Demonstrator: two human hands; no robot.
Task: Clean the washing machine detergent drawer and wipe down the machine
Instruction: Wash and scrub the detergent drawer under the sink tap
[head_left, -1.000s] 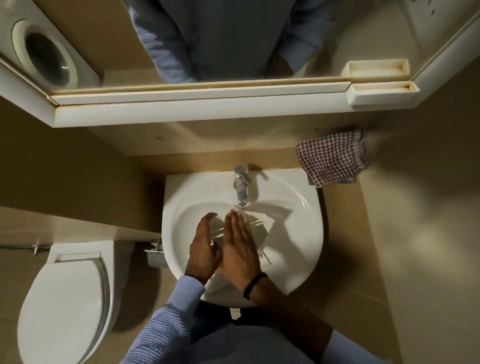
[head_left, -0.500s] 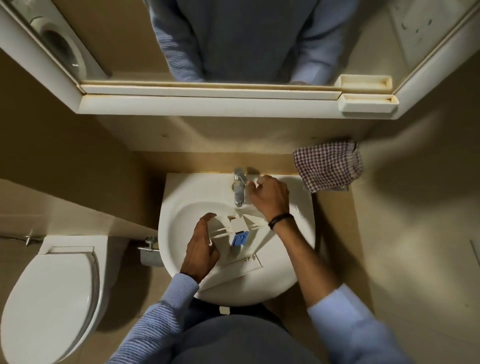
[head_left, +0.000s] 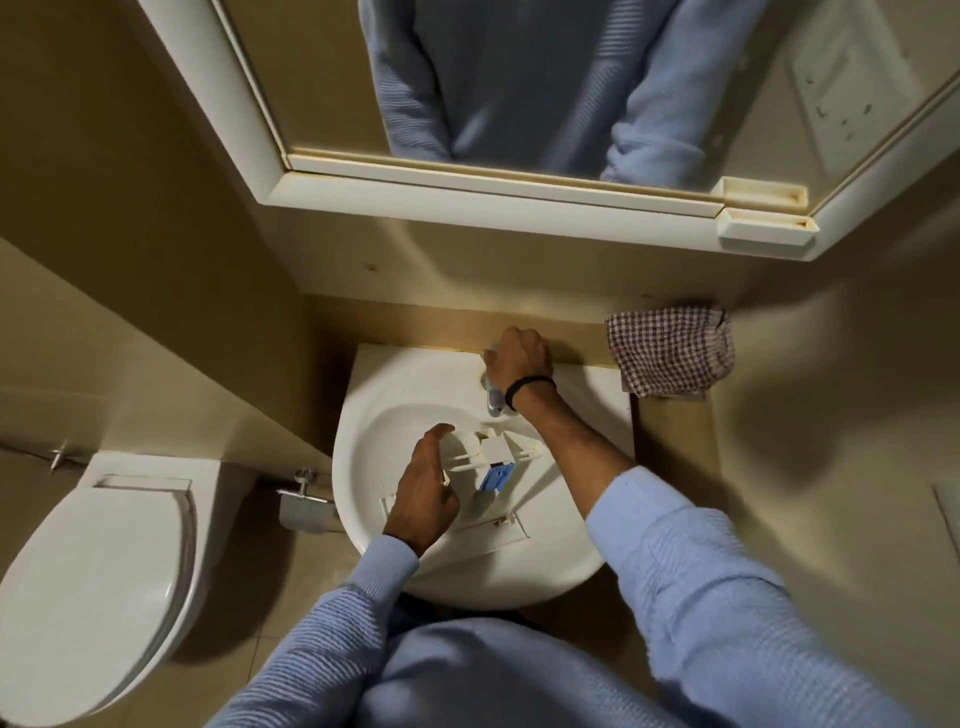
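The white detergent drawer (head_left: 488, 462), with a blue insert, lies in the white sink basin (head_left: 561, 540). My left hand (head_left: 423, 486) grips the drawer's left side, thumb over its upper edge. My right hand (head_left: 517, 356) is curled round the handle of the chrome tap (head_left: 492, 402) at the back of the basin. No water stream is visible under the spout.
A checked cloth (head_left: 670, 351) hangs on the wall to the right of the sink. A toilet (head_left: 98, 582) with its lid down stands at the left, a paper holder (head_left: 306, 506) between it and the basin. A mirror cabinet (head_left: 498, 202) juts out above.
My right hand left the drawer and moved up to the tap handle. The left hand stayed on the drawer. The view shifted to the left.
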